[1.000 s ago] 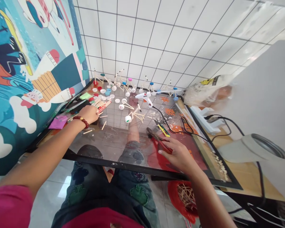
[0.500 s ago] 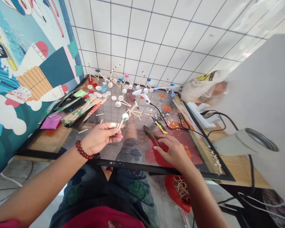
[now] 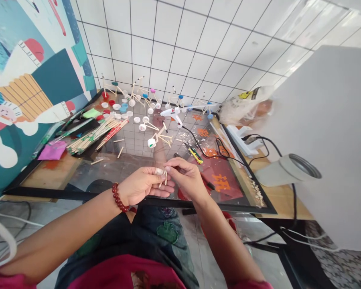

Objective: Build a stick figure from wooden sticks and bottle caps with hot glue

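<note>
My left hand (image 3: 149, 181) is closed, thumb over fingers, on a few short wooden sticks (image 3: 160, 173) above the front of the glass tabletop. My right hand (image 3: 186, 176) meets it from the right, thumb and forefinger pinched at the upper end of one of these sticks. Pliers (image 3: 209, 182) lie on the table, partly hidden behind my right hand. Just beyond the hands stands a small stick figure (image 3: 161, 138) with a white bottle cap (image 3: 151, 143) at its end. A yellow-green utility knife (image 3: 195, 155) lies to the right of it.
A white glue gun (image 3: 173, 115) with a black cord rests at mid-table. Bottle caps (image 3: 116, 107) and more stick figures line the back. Bundled sticks (image 3: 92, 136) lie left. At right are a power strip (image 3: 243, 140) and a grey cylindrical lamp head (image 3: 285, 170).
My right hand has left the pliers and moved left to the sticks. My left hand has come down and toward the middle with the sticks. The view has shifted slightly.
</note>
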Motion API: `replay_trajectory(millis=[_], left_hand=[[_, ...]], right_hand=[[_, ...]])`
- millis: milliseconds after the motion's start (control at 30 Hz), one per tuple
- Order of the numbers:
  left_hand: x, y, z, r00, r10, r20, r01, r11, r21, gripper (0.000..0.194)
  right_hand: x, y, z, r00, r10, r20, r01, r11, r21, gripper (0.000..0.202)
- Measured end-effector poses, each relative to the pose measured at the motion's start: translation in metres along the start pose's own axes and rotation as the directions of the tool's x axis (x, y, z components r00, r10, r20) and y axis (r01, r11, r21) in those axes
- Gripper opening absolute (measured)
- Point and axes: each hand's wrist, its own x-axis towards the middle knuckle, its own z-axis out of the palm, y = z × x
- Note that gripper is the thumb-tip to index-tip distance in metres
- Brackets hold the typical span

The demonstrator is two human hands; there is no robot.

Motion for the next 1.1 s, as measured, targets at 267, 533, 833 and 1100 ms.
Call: replay_trajectory(millis=[267, 533, 833, 1100], left_hand=[[0.004, -0.007, -0.001, 0.997, 0.066, -0.042, -0.068, 0.997, -0.024, 0.009], [0.006, -0.011, -0.002, 0.979, 0.172, -0.106, -0.18, 0.981, -0.076, 0.022], [-0.001, -0.011, -0.003, 0.982, 0.185, -0.021, -0.185, 0.983, 0.015, 0.038], [0.004, -0.016, -0.02, 0.91, 0.413, -0.025, -0.363, 0.827, 0.428, 0.019]], right_hand=[[-0.002, 0.006, 0.002, 0.999, -0.007, -0.033, 0.011, 0.993, 0.114, 0.009], [-0.016, -0.003, -0.008, 0.938, -0.295, 0.18, 0.344, 0.856, -0.387, 0.072], [-0.018, -0.004, -0.005, 0.915, -0.369, 0.162, 0.4, 0.788, -0.468, 0.054], [-0.016, 0.01, 0.009, 0.869, -0.468, 0.157, 0.472, 0.695, -0.543, 0.047]])
